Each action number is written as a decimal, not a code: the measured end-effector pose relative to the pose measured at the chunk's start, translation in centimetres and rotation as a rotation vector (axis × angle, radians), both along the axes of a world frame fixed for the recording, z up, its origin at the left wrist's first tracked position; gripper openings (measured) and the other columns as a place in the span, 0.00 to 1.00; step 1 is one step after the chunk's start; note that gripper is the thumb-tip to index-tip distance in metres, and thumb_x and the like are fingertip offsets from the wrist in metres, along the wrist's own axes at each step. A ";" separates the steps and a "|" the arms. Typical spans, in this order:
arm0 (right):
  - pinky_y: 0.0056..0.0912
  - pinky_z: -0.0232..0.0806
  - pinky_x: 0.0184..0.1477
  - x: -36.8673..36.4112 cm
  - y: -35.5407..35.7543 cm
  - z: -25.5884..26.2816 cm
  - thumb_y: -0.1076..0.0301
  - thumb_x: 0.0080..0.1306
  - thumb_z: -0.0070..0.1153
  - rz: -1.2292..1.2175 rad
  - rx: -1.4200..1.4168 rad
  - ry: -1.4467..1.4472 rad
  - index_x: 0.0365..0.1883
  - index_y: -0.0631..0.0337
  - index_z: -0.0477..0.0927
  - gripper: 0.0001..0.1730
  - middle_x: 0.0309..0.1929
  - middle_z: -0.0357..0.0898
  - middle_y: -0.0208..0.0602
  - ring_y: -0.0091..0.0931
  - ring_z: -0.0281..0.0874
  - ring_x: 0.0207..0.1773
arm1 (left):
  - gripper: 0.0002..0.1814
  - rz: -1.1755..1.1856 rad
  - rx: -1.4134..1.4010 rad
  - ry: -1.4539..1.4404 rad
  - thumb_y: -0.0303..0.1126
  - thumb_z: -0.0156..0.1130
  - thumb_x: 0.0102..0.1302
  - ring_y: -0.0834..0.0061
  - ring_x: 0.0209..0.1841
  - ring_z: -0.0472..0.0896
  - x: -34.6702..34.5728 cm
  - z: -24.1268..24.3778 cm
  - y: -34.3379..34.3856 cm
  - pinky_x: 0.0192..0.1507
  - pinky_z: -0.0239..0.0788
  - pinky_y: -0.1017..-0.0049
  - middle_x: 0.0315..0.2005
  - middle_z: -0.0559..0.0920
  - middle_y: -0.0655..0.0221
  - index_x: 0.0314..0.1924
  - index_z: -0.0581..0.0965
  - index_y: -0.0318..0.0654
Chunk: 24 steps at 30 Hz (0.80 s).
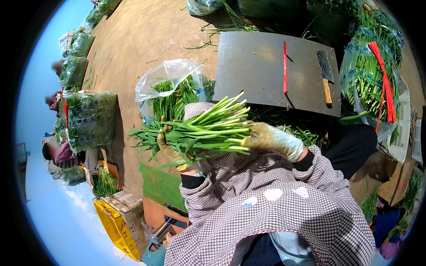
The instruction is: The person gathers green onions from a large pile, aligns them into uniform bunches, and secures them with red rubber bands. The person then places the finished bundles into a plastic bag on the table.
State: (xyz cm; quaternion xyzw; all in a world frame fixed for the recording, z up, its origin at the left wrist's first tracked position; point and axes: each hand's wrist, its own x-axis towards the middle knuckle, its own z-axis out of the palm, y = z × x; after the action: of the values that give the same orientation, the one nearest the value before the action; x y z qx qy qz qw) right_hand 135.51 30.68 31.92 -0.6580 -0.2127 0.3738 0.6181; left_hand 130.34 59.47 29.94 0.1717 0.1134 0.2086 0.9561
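A bunch of garlic chives [213, 129] lies sideways in front of my checked smock, leaves to the left and pale stem ends to the right. My left hand [171, 149], in a stained glove, is wrapped around the leafy part. My right hand [276, 139], also gloved, grips the stem ends, its fingers partly hidden by them. Beyond the hands is a grey metal board [249, 69]. On it lie a red tie strip [285, 68] and a cleaver [326, 74] with a wooden handle.
An open plastic bag of greens [176, 96] stands left of the board. To the right, a bundle of red ties [384, 83] rests on bagged chives [366, 79]. A yellow crate [116, 229] and a phone [175, 221] are at lower left. Other people sit at far left.
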 end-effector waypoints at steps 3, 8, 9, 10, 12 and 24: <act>0.29 0.70 0.60 -1.4 2.7 0.2 0.56 0.67 0.66 -0.255 0.207 0.273 0.63 0.65 0.74 0.32 0.56 0.80 0.38 0.27 0.77 0.55 | 0.25 0.011 -0.072 -0.059 0.31 0.59 0.68 0.72 0.42 0.84 0.0 0.3 0.4 0.61 0.73 0.65 0.39 0.86 0.66 0.65 0.72 0.37; 0.28 0.72 0.56 -1.1 2.9 -0.4 0.59 0.69 0.64 -0.347 0.198 0.276 0.59 0.66 0.76 0.26 0.53 0.81 0.37 0.24 0.78 0.53 | 0.17 0.069 -0.006 -0.001 0.36 0.62 0.68 0.73 0.46 0.82 -0.7 0.0 0.5 0.55 0.76 0.65 0.44 0.85 0.70 0.55 0.79 0.40; 0.28 0.73 0.55 -0.8 2.8 0.0 0.60 0.69 0.64 -0.310 0.143 0.289 0.59 0.66 0.76 0.26 0.53 0.81 0.37 0.24 0.78 0.53 | 0.17 0.067 0.002 -0.013 0.36 0.62 0.69 0.73 0.46 0.82 -0.7 -0.1 0.6 0.55 0.76 0.65 0.44 0.85 0.70 0.56 0.79 0.40; 0.28 0.73 0.55 -0.7 2.7 1.2 0.62 0.68 0.65 -0.313 0.190 0.317 0.58 0.67 0.76 0.25 0.53 0.81 0.38 0.24 0.78 0.53 | 0.18 0.064 0.011 -0.024 0.37 0.61 0.69 0.73 0.47 0.82 -0.7 -0.3 0.7 0.55 0.76 0.65 0.44 0.85 0.70 0.56 0.78 0.40; 0.28 0.73 0.55 -1.0 3.3 0.8 0.65 0.68 0.66 -0.343 0.230 0.206 0.58 0.67 0.76 0.25 0.53 0.81 0.38 0.24 0.78 0.53 | 0.18 0.061 0.029 -0.047 0.37 0.60 0.70 0.73 0.47 0.82 -0.8 -0.5 0.9 0.56 0.76 0.65 0.45 0.85 0.70 0.57 0.78 0.40; 0.30 0.66 0.63 -1.2 0.9 -1.6 0.60 0.71 0.58 -0.411 0.232 0.161 0.52 0.68 0.82 0.20 0.56 0.78 0.38 0.27 0.76 0.56 | 0.24 -0.018 0.019 0.039 0.34 0.58 0.69 0.71 0.48 0.84 -1.3 -0.2 0.9 0.56 0.77 0.58 0.46 0.86 0.65 0.65 0.75 0.43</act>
State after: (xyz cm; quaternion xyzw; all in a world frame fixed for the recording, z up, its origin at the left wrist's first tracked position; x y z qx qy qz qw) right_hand 134.30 31.60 30.27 -0.5801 -0.0659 0.2647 0.7675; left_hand 129.00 60.38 29.74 0.1859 0.1288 0.1979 0.9538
